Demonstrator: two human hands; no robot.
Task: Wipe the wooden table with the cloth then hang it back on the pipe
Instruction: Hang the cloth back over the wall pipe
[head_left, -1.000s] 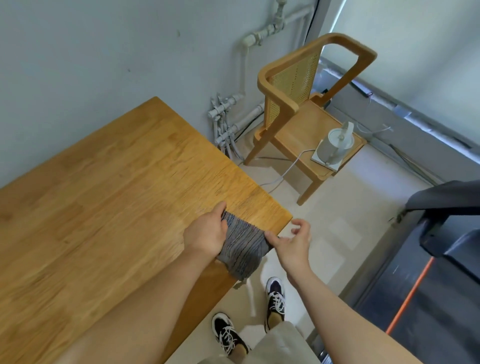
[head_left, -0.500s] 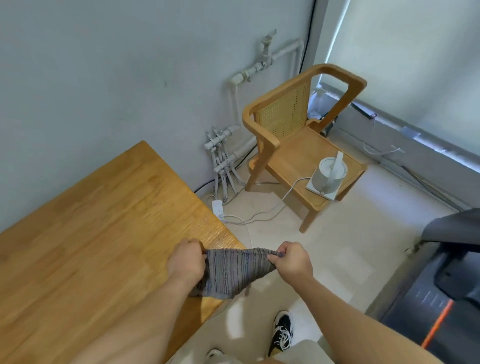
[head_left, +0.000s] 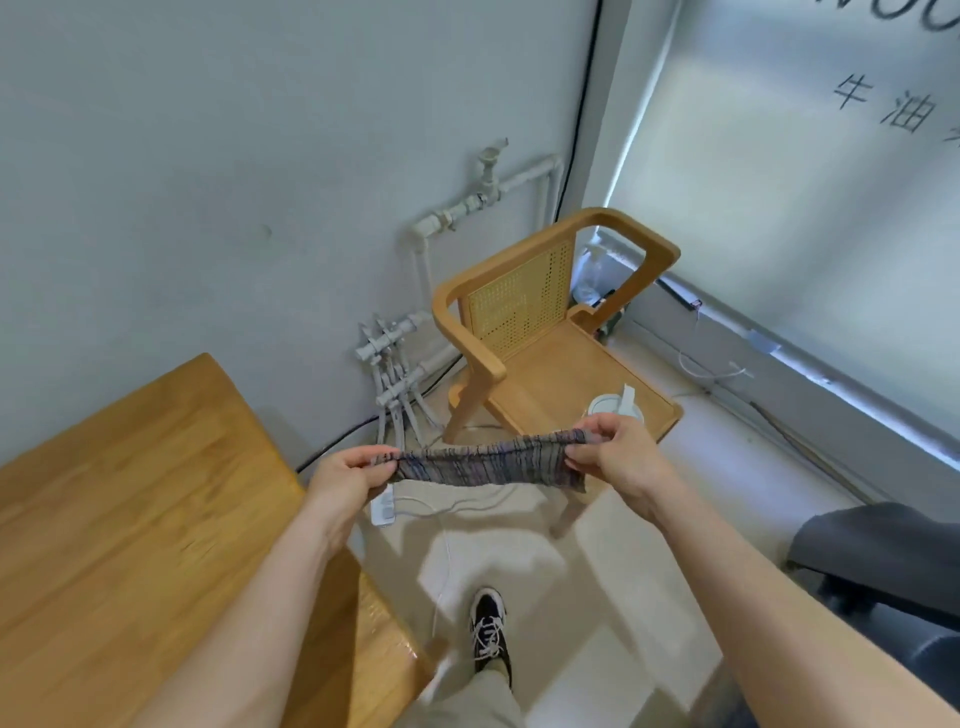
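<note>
- Grey striped cloth (head_left: 483, 465) hung stretched between both hands, clear of the wooden table (head_left: 130, 493), before the chair (head_left: 540, 358).
- Left hand (head_left: 345, 480) pinched one end, right hand (head_left: 618, 460) the other (fingers curled on fabric).
- White pipe (head_left: 467, 205) ran along the wall, well apart from it.

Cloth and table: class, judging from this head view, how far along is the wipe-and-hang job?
Wiping looks finished, though that is a guess: the cloth is off the table. In hand: the left hand and right hand pinch its ends, stretching it in the air over the floor. Left: hanging it on the wall pipe, where nothing hangs yet.
</note>
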